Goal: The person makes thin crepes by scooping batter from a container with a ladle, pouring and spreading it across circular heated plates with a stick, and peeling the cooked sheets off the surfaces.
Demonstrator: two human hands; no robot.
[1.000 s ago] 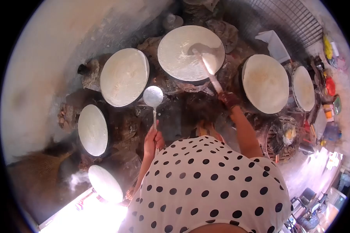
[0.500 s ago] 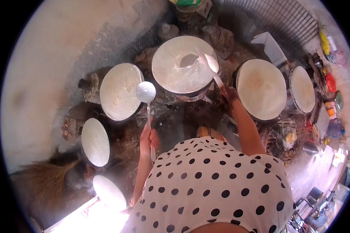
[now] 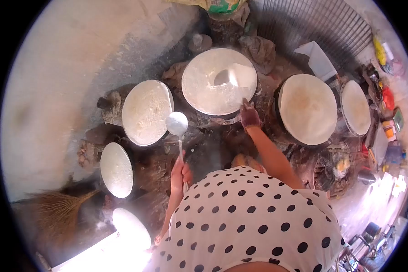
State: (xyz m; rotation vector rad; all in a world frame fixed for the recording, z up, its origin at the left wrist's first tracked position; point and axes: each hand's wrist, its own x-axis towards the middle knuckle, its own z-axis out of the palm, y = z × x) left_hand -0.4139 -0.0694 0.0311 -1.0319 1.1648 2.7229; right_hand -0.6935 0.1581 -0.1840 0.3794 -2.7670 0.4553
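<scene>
My left hand (image 3: 181, 173) is closed round the handle of a metal ladle (image 3: 177, 123). The ladle's round bowl points away from me, between two round griddles. My right hand (image 3: 250, 115) is at the near right edge of the large middle griddle (image 3: 204, 93), closed on the handle of a flat pale spreader (image 3: 244, 84). The spreader's blade lies over the griddle and barely stands out from the pale layer there. That layer has a grey patch and a bright glare near its middle. The left griddle (image 3: 147, 113) carries a thin, uneven white layer.
To the right are a griddle with a browned flatbread (image 3: 308, 109) and another pale round (image 3: 356, 108). A smaller white round (image 3: 117, 170) lies at left, above a straw broom (image 3: 61, 208). A white bin (image 3: 317, 61) stands behind, before a metal grille (image 3: 313, 27).
My right hand has moved left and nearer the middle griddle's front edge, its spreader now lower over the surface. My left hand still holds the ladle. The view has shifted slightly.
</scene>
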